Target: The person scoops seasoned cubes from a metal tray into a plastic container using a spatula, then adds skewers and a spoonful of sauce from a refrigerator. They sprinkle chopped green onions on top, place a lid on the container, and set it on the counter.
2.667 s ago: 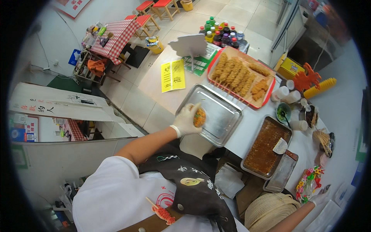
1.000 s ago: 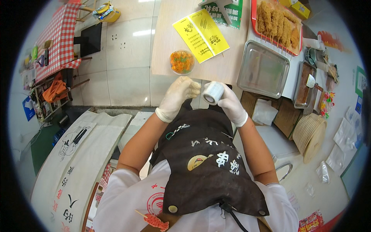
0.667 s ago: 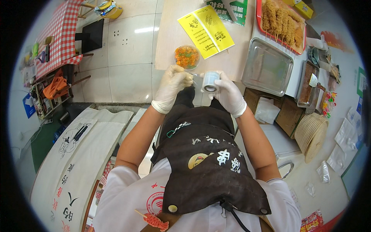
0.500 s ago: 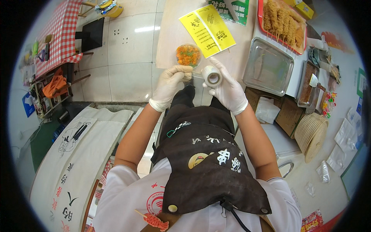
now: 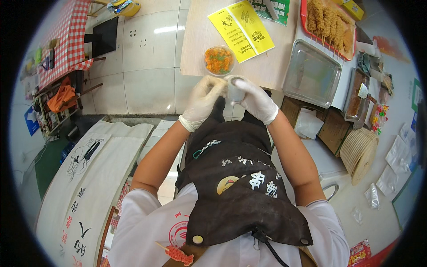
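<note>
Both hands wear thin whitish gloves and meet over the near edge of the table (image 5: 191,58). My right hand (image 5: 259,101) is closed around a small whitish roll (image 5: 235,91) with a hollow core, thumb across its top. At the roll's left side, my left hand (image 5: 202,100) has its fingers pinched together; whatever is between them is too small to make out. Just beyond the hands stands a round clear tub (image 5: 219,60) of orange food with green bits.
A yellow printed sheet (image 5: 242,31) lies behind the tub. To the right are an empty metal tray (image 5: 311,75), a red tray (image 5: 304,18) of breaded skewers, and a narrow metal pan (image 5: 356,95) with a spatula. A woven lid (image 5: 360,153) leans nearer.
The two hands have come together. The roll has moved slightly left and tipped, and my left fingers now reach its side instead of staying apart from it.
</note>
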Action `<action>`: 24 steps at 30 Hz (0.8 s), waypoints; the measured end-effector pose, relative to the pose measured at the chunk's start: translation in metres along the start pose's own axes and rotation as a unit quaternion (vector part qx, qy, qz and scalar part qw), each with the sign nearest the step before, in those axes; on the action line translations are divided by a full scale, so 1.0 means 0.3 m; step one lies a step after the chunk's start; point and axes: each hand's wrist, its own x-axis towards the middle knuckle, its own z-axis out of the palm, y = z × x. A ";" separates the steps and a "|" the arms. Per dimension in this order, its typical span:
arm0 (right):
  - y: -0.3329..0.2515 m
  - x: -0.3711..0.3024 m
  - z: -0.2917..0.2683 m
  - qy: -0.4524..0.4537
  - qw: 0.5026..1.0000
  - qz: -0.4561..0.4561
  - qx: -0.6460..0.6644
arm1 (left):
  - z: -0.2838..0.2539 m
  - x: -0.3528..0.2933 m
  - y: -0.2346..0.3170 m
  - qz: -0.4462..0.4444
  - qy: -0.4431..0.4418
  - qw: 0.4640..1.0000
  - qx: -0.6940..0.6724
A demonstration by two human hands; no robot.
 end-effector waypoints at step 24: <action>-0.150 0.194 -0.139 0.179 0.769 -0.245 -0.563 | -0.174 0.320 -0.032 -0.022 0.165 0.983 0.082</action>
